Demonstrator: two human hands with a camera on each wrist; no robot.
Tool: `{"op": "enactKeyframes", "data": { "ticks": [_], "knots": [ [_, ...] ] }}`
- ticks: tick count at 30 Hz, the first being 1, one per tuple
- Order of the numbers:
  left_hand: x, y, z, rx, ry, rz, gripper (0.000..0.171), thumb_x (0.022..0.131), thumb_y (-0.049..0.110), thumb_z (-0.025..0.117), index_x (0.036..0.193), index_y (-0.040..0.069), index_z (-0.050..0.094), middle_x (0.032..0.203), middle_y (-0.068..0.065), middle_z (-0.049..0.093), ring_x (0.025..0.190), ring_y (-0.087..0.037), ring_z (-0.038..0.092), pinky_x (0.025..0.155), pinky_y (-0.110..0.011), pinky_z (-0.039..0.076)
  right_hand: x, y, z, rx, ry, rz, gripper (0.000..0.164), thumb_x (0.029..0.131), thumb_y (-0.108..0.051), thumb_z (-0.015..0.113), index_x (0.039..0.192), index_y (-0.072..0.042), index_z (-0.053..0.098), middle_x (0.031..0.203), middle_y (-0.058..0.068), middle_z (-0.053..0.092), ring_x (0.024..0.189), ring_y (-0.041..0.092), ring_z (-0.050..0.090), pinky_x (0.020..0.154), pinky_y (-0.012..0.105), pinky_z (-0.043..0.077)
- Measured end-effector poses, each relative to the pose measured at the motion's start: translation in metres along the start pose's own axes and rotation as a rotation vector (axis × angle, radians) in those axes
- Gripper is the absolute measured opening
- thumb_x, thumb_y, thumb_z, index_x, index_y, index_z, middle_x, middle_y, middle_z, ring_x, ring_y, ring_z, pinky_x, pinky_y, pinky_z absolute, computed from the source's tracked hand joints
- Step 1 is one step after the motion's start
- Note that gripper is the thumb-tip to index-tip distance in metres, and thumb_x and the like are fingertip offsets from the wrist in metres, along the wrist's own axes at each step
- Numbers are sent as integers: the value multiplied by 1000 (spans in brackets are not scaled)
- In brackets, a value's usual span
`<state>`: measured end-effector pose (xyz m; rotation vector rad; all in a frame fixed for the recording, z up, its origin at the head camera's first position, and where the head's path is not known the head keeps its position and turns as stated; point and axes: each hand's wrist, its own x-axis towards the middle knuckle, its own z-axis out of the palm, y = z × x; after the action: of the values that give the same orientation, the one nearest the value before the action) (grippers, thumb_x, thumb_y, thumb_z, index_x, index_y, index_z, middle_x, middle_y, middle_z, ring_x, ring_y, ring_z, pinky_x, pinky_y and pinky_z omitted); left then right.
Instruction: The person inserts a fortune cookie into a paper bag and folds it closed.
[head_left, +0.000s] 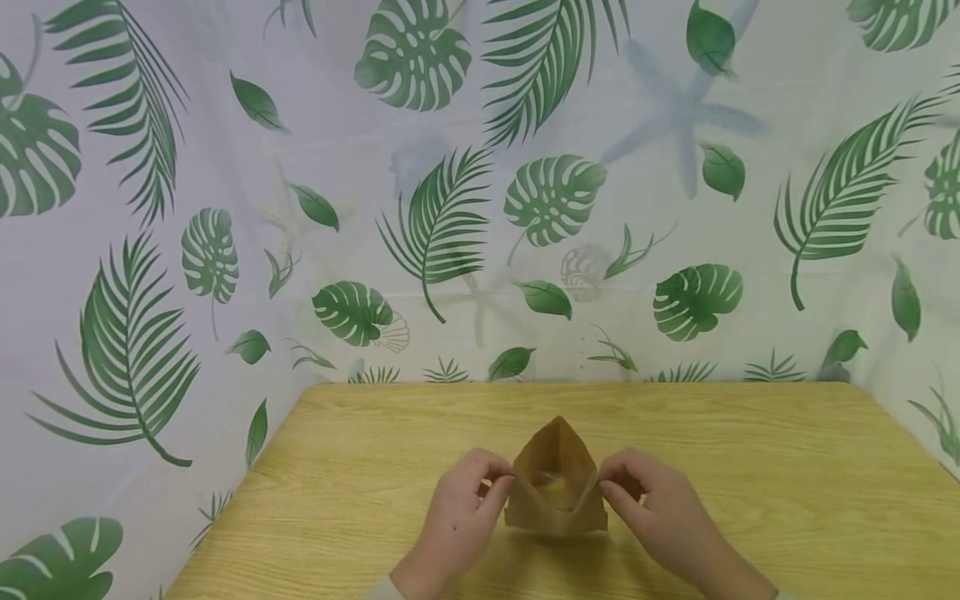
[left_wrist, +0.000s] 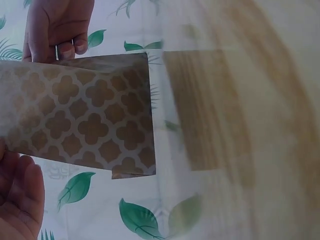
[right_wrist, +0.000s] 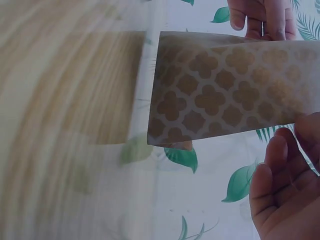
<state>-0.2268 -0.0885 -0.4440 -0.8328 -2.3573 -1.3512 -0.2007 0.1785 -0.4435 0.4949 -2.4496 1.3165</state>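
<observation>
A brown paper bag with a pale quatrefoil pattern hangs close over the table, its mouth spread into a diamond in the head view. My left hand pinches the left edge of the mouth between thumb and forefinger. On the opposite edge, my right hand pinches in the same way. From the left wrist, the patterned side of the bag shows, with the left hand at its rim. The right wrist view has the bag beside the right hand, whose other fingers curl loosely.
Under the bag lies a glossy wood-grain table, which mirrors it in both wrist views. A white curtain printed with green leaves and faint starfish hangs behind the table and along its sides.
</observation>
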Motion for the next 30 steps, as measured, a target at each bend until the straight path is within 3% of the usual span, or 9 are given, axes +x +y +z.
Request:
{"op": "enactKeyframes", "data": {
  "ticks": [5,12,18,26,30],
  "knots": [
    [1,1,-3,30,44,26,5,101,11,63,99,15,65,97,9,62,89,-8,61,75,-27,56,1,-1,-3,-9,25,2,8,99,-16,68,98,-24,65,90,-13,66,77,7,61,68,28,51],
    [2,-3,-1,15,-44,-53,5,101,13,63,101,18,65,100,8,62,90,-6,60,75,-25,55,3,4,-4,15,-77,103,4,99,-21,68,97,-21,64,88,-7,63,72,15,57,62,28,50],
    [2,0,-2,17,-40,-63,4,103,16,62,102,18,66,100,10,63,91,-7,60,76,-26,55,3,4,-4,4,-50,51,6,102,-19,64,96,-20,64,89,-12,64,77,11,58,67,28,51],
    [2,-1,0,14,-68,-84,4,101,15,64,103,18,66,100,10,62,91,-6,60,76,-26,55,2,5,0,24,-71,32,8,98,-15,69,97,-22,65,87,-10,65,74,9,58,64,26,51],
    [1,1,-2,3,-32,-57,4,101,17,64,100,19,67,98,11,63,89,-7,60,75,-26,55,2,3,-2,-12,-44,20,10,100,-15,67,95,-24,67,87,-14,66,78,6,61,67,27,52]
  ]
}}
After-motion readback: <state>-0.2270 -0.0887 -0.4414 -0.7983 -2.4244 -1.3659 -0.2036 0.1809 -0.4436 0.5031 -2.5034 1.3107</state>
